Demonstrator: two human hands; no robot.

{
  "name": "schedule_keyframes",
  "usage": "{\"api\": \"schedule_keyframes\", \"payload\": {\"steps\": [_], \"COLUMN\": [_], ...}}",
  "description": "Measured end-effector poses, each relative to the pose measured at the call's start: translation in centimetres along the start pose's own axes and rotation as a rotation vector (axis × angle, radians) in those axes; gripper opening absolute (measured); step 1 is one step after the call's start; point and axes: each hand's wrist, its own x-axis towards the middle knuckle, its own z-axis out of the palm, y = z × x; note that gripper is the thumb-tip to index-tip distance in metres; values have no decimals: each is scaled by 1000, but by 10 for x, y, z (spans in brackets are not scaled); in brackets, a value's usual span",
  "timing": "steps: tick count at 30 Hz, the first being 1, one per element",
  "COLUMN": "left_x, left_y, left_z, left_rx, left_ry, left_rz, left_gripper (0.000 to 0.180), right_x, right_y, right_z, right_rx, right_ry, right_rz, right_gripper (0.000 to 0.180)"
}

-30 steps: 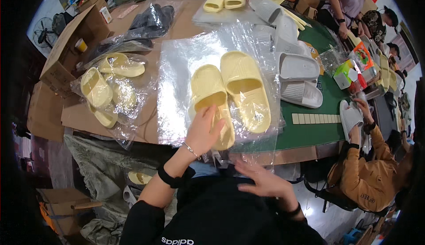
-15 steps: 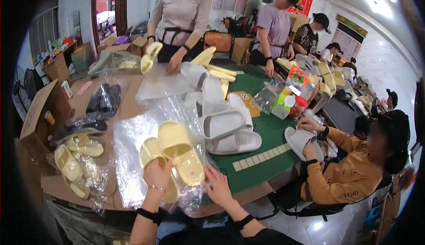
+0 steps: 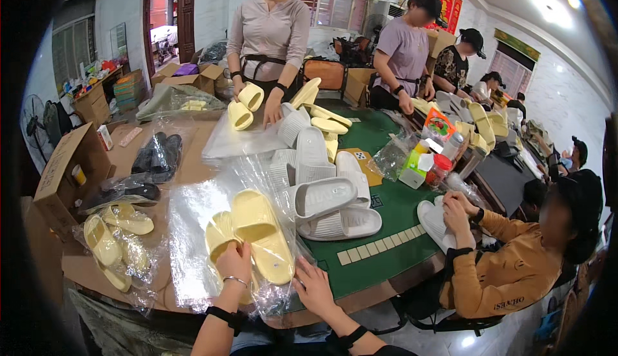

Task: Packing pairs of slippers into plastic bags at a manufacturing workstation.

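Both hands — left hand (image 3: pixel 233 264), right hand (image 3: pixel 315 286) — press yellow slippers (image 3: pixel 257 234) at table's near edge (image 3: pixel 380 291).

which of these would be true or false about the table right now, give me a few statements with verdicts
1. The left hand rests on a yellow slipper. True.
2. The yellow pair lies on a clear plastic bag. True.
3. The white slippers are stacked on the floor. False: they lie on the green table mat.
4. The right hand holds a black slipper. False: it touches the bag's edge beside the other yellow slipper.
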Motion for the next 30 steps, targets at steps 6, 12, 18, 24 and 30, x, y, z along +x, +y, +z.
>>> {"api": "schedule_keyframes", "payload": {"steps": [6,12,18,24,30], "left_x": [10,10,4,6,27], "left_y": [-13,4,-11,-12,2], "left_z": [-7,16,12,-15,-82], "left_rx": [-224,-329,-394,-619,-1236], "left_ry": [-25,83,142,161,293], "left_rz": [-60,-36,10,25,-91], "left_gripper": [37,25,25,21,14], "right_x": [9,8,1,1,1], "right_y": [-4,-7,-2,-4,-4], "right_z": [7,1,11,10,8], "right_rx": [-26,-87,-39,-49,-113], "right_ry": [-128,-6,-53,-67,-33], "right_rz": [1,-37,-21,-51,-59], "right_gripper": [33,35,31,39,40]}}
